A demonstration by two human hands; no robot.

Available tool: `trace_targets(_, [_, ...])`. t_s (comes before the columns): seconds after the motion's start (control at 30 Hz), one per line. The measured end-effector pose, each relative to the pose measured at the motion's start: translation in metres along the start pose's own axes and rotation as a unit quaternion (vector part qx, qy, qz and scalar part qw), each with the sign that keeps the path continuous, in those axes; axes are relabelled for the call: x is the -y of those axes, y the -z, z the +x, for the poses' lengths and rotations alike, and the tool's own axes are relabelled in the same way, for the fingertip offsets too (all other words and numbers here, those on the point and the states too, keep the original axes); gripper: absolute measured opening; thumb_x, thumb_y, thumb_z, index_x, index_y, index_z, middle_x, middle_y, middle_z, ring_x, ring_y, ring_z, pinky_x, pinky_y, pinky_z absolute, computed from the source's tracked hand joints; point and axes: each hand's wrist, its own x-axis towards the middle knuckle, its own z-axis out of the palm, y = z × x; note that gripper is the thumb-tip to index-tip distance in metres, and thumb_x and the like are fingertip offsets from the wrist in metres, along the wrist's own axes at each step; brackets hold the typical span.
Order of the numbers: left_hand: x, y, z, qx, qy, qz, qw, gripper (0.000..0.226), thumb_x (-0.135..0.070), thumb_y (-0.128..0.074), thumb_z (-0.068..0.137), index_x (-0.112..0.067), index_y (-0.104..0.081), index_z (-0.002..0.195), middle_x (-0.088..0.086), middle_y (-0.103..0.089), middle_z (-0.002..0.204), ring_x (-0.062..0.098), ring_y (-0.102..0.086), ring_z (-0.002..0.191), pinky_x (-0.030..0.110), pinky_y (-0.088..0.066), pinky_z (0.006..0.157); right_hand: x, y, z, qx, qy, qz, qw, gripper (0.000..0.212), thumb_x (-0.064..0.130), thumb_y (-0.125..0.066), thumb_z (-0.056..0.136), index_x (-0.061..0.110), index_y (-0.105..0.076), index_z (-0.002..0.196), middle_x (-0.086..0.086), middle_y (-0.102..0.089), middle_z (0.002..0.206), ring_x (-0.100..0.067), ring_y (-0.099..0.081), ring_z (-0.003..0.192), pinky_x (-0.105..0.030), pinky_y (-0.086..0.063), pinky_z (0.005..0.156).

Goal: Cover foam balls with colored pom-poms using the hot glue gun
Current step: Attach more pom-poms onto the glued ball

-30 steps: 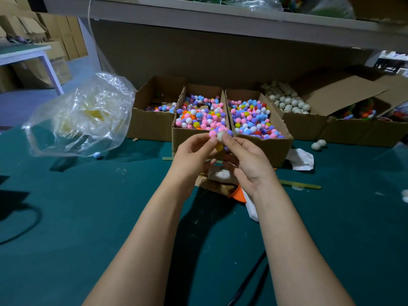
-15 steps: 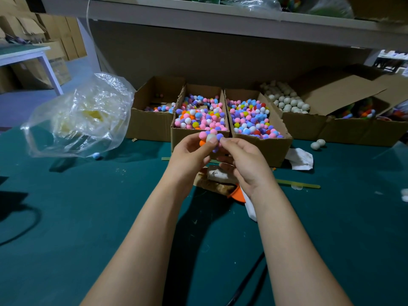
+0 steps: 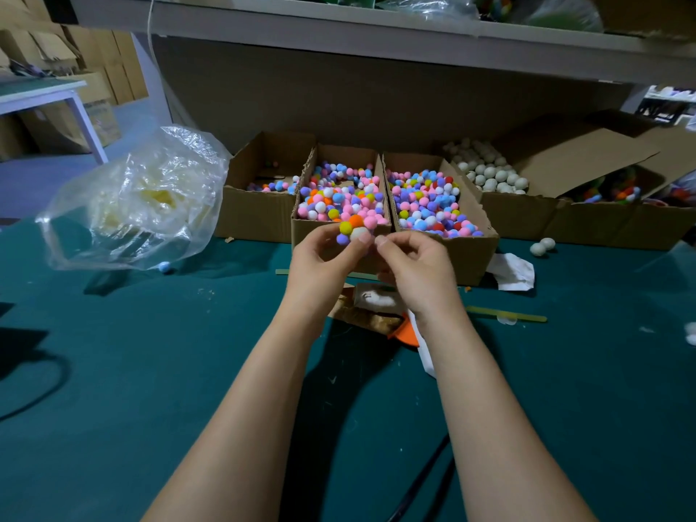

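Pinching one half-covered foam ball (image 3: 356, 230) in left hand (image 3: 320, 265) fingers (image 3: 363, 238); right hand (image 3: 418, 273) curled, hold unclear. Far: three pom-pom boxes (image 3: 301, 231), one white-ball box (image 3: 508, 216).

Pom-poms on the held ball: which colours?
Pom-poms on the ball: yellow, orange, pink, purple; head view.

Teal table (image 3: 113, 371), grey shelf (image 3: 339, 35) overhead.

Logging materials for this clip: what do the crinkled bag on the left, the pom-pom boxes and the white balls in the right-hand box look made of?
Bag: thin clear plastic film, glossy, see-through with creases and highlights. Boxes: brown cardboard, likely corrugated, matte, with rough cut edges and folded flaps. White balls: probably foam, dull off-white surface; the look alone cannot confirm it.
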Motion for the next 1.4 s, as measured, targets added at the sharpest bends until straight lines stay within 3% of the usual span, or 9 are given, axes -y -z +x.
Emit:
trace_targets(0.1, [-0.001,0.003,0.001,0.017,0.014,-0.017,1.0,0.032,-0.035,-0.071,0.086,-0.018,-0.069,0.113,-0.001,-0.073,0.105,0.011,-0.067,0.104,0.032,-0.052,0.091,0.004,0.004,-0.002,-0.049,0.111,-0.03,0.992,0.018,0.02,-0.059,0.094,0.037,-0.061,0.093,0.017,-0.063,0.1,-0.004,-0.061,0.099,-0.021,-0.053,0.083])
trace_targets(0.2, [-0.003,0.005,-0.001,0.042,0.011,-0.025,0.999,0.034,-0.039,-0.07,0.082,-0.02,-0.071,0.111,-0.003,-0.075,0.101,0.009,-0.068,0.101,0.029,-0.051,0.09,0.005,0.006,-0.003,-0.04,0.157,-0.063,0.985,0.018,0.019,-0.058,0.095,0.035,-0.065,0.101,0.027,-0.06,0.096,0.011,-0.055,0.095,-0.004,-0.045,0.077])
trace_targets(0.37, [-0.002,0.005,0.0,0.043,0.024,-0.035,0.998,0.024,-0.033,-0.069,0.087,-0.02,-0.072,0.107,0.0,-0.075,0.1,0.015,-0.067,0.106,0.039,-0.05,0.099,0.0,0.003,-0.001,-0.041,0.164,-0.105,0.98,0.014,0.021,-0.062,0.092,0.024,-0.068,0.105,0.025,-0.059,0.09,0.013,-0.056,0.087,-0.001,-0.045,0.07])
trace_targets(0.53, [-0.003,0.006,0.0,0.064,0.031,-0.03,0.997,0.023,-0.033,-0.069,0.086,-0.022,-0.072,0.106,-0.002,-0.075,0.101,0.013,-0.068,0.103,0.034,-0.051,0.094,-0.002,0.001,-0.001,-0.039,0.156,-0.106,0.981,0.011,0.021,-0.064,0.091,0.031,-0.062,0.094,0.026,-0.058,0.084,0.02,-0.055,0.082,-0.003,-0.046,0.065])
trace_targets(0.67, [-0.004,0.008,-0.001,0.081,0.032,-0.036,0.996,0.041,-0.04,-0.071,0.073,-0.02,-0.072,0.108,0.0,-0.075,0.103,0.013,-0.069,0.103,0.032,-0.052,0.092,-0.002,0.0,-0.002,-0.037,0.158,-0.127,0.979,0.01,0.022,-0.064,0.091,0.031,-0.062,0.089,0.025,-0.058,0.082,0.01,-0.057,0.081,-0.001,-0.044,0.064])
trace_targets(0.9, [-0.002,0.012,0.001,0.087,0.08,-0.067,0.991,0.032,-0.029,-0.073,0.075,-0.017,-0.072,0.105,0.002,-0.076,0.101,0.014,-0.071,0.1,0.029,-0.054,0.089,-0.002,0.004,0.0,-0.002,0.12,-0.137,0.983,0.006,0.024,-0.062,0.092,0.025,-0.068,0.094,0.022,-0.06,0.083,0.013,-0.055,0.08,-0.002,-0.042,0.06])
trace_targets(1.1, [-0.001,0.01,0.003,0.046,0.129,-0.129,0.982,0.036,-0.012,-0.069,0.089,-0.006,-0.063,0.123,0.006,-0.072,0.101,0.012,-0.069,0.092,0.028,-0.056,0.088,-0.004,-0.001,-0.001,-0.01,0.098,-0.111,0.989,0.011,0.024,-0.065,0.091,0.017,-0.07,0.097,0.006,-0.067,0.094,-0.005,-0.06,0.09,-0.014,-0.047,0.073])
trace_targets(1.23, [-0.001,0.006,0.001,-0.001,0.092,-0.065,0.994,0.041,-0.019,-0.071,0.088,-0.02,-0.056,0.126,0.005,-0.064,0.121,0.017,-0.066,0.108,0.029,-0.057,0.088,-0.006,-0.003,0.0,-0.019,0.095,-0.11,0.989,0.004,0.024,-0.067,0.089,0.021,-0.066,0.092,0.011,-0.064,0.09,-0.002,-0.059,0.087,-0.011,-0.044,0.069])
trace_targets(1.4, [-0.003,0.002,-0.001,-0.013,0.016,0.007,1.0,0.034,-0.022,-0.064,0.094,-0.022,-0.059,0.128,0.005,-0.071,0.105,0.007,-0.07,0.088,0.017,-0.056,0.074,-0.008,-0.006,0.0,-0.024,0.102,-0.105,0.989,0.008,0.023,-0.068,0.089,0.024,-0.062,0.094,0.015,-0.061,0.088,0.0,-0.059,0.084,-0.009,-0.045,0.065])
